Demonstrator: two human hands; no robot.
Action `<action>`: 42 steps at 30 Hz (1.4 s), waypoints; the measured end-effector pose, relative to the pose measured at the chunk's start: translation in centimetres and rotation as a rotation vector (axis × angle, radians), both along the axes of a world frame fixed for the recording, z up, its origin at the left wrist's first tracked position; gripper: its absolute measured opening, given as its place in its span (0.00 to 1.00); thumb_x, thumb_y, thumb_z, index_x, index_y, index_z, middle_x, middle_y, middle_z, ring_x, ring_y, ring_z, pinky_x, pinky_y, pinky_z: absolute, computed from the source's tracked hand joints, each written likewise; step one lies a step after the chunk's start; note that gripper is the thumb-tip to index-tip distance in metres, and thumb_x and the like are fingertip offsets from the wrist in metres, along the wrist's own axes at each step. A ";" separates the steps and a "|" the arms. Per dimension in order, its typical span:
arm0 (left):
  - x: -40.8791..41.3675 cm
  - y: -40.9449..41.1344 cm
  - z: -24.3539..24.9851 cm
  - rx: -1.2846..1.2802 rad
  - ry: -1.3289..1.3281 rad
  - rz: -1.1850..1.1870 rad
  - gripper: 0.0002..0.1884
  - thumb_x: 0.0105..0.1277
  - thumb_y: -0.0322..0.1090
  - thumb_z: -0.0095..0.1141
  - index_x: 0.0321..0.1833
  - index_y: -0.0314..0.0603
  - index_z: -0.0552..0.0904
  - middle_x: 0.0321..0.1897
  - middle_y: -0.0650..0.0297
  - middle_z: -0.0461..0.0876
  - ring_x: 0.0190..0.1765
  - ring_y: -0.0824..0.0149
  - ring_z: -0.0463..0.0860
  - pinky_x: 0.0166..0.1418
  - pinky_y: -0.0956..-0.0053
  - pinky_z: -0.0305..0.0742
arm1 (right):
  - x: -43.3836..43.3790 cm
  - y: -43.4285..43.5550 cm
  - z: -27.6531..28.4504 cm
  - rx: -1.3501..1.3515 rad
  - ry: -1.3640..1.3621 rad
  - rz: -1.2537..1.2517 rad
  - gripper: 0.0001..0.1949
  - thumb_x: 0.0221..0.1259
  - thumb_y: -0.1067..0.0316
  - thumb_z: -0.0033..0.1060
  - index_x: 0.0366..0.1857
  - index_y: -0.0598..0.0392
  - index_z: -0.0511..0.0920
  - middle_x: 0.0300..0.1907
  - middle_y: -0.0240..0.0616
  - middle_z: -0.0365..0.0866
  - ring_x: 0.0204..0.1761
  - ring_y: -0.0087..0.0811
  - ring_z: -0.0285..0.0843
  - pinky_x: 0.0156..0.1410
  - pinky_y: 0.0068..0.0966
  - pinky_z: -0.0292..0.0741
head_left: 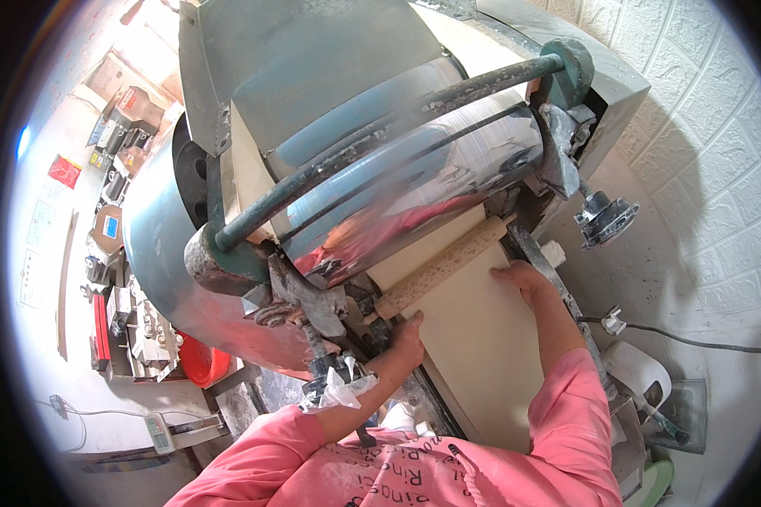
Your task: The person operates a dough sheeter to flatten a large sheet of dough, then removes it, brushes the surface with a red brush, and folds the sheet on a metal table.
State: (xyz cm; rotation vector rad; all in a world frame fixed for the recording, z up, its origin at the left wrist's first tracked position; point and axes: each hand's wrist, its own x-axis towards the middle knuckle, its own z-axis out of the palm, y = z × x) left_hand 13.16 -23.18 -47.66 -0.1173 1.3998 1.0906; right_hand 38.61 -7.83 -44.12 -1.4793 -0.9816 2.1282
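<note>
A dough sheeter with a shiny steel roller (412,171) stands in front of me. A wide, smooth sheet of pale dough (482,342) lies on its feed bed and runs from near my body up beneath the roller. A wooden rolling pin (444,269) lies across the sheet, just below the roller. My left hand (408,342) rests at the sheet's left edge, near the pin's left end. At the right edge, my right hand (521,279) touches the sheet below the pin's right end, fingers spread. Whether either hand grips the dough cannot be told.
A green guard bar (387,136) crosses above the roller. Adjusting knobs (605,218) stick out on both sides, the left one wrapped in plastic. A red basin (203,358) and machine parts are at the left. A cable (691,339) runs along the right wall.
</note>
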 end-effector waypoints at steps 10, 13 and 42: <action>0.6 -0.1 2.0 0.048 0.019 -0.035 0.14 0.62 0.39 0.61 0.47 0.47 0.76 0.34 0.69 0.75 0.34 0.72 0.76 0.31 0.74 0.69 | 0.0 -0.3 0.1 -0.045 -0.005 0.006 0.24 0.55 0.63 0.68 0.51 0.68 0.75 0.43 0.40 0.81 0.41 0.29 0.81 0.44 0.28 0.78; 0.6 -0.2 1.8 0.049 0.043 -0.060 0.13 0.62 0.38 0.60 0.47 0.45 0.76 0.33 0.68 0.75 0.36 0.71 0.75 0.32 0.71 0.70 | 0.3 -0.2 -1.2 0.008 -0.121 0.016 0.25 0.54 0.62 0.68 0.53 0.67 0.74 0.47 0.40 0.80 0.42 0.31 0.81 0.45 0.29 0.78; 4.4 -0.1 7.5 0.935 1.555 -1.426 0.15 0.51 0.36 0.64 0.40 0.42 0.75 0.41 0.56 0.72 0.50 0.53 0.72 0.54 0.58 0.68 | 1.2 -2.9 2.1 0.933 -0.812 0.731 0.12 0.58 0.71 0.53 0.46 0.48 0.75 0.47 0.47 0.74 0.48 0.51 0.76 0.50 0.42 0.75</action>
